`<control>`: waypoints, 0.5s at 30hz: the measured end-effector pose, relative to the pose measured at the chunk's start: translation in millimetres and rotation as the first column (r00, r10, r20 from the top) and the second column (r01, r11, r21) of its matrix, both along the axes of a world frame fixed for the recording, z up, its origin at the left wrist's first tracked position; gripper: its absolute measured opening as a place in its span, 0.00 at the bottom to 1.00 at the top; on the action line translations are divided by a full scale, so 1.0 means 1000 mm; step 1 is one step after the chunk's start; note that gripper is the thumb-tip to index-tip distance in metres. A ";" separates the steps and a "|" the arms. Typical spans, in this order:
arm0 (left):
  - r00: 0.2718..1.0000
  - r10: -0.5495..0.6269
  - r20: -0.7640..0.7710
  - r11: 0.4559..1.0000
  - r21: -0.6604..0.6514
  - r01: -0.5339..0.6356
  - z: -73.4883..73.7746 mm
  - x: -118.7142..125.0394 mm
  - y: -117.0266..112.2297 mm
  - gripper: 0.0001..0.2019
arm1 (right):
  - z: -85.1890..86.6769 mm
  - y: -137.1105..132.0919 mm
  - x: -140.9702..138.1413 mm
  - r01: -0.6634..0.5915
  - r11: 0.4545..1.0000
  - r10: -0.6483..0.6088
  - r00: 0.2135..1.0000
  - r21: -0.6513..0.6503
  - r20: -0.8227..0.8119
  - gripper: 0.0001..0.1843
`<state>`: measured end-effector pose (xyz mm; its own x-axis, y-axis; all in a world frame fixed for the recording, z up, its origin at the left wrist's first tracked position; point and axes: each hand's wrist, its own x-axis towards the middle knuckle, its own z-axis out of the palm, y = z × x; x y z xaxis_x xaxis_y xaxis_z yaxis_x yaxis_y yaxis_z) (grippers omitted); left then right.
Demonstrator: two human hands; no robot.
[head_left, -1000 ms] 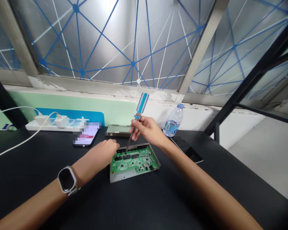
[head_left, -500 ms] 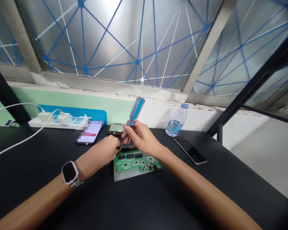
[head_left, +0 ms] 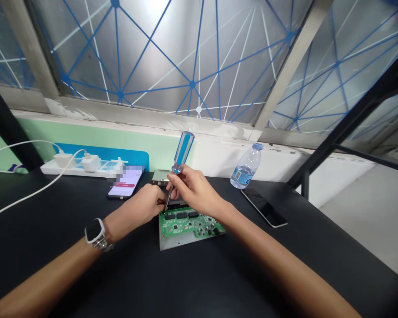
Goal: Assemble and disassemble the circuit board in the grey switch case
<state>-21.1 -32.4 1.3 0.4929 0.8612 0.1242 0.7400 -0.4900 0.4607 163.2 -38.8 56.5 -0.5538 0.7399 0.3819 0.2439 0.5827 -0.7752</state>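
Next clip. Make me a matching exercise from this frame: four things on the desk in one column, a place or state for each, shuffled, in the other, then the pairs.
Things
1 screwdriver
2 water bottle
3 circuit board
4 lit phone

Places or states
A green, lying flat, chips facing up
B gripped by the right hand, tip down
C just in front of the power strip
D behind the dark phone

Pairs: 1-B, 2-D, 3-A, 4-C

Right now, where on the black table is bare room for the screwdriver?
Bare: the table between the circuit board and the near edge, and right of the dark phone. Crowded: behind the board, around the lit phone and bottle.
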 end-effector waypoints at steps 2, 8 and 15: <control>1.000 0.000 0.025 1.000 -0.008 0.001 -0.001 -0.001 0.001 0.08 | 0.002 -0.001 -0.001 -0.008 1.000 0.008 1.000 0.016 0.026 0.13; 0.996 0.015 0.090 0.998 -0.065 -0.009 0.002 -0.001 -0.001 0.08 | 0.006 -0.003 -0.002 -0.007 0.998 0.002 0.997 0.059 0.079 0.12; 0.997 0.021 0.077 0.999 -0.034 -0.018 0.002 -0.001 -0.005 0.08 | 0.004 -0.006 0.001 -0.002 0.998 -0.003 0.996 0.056 0.085 0.12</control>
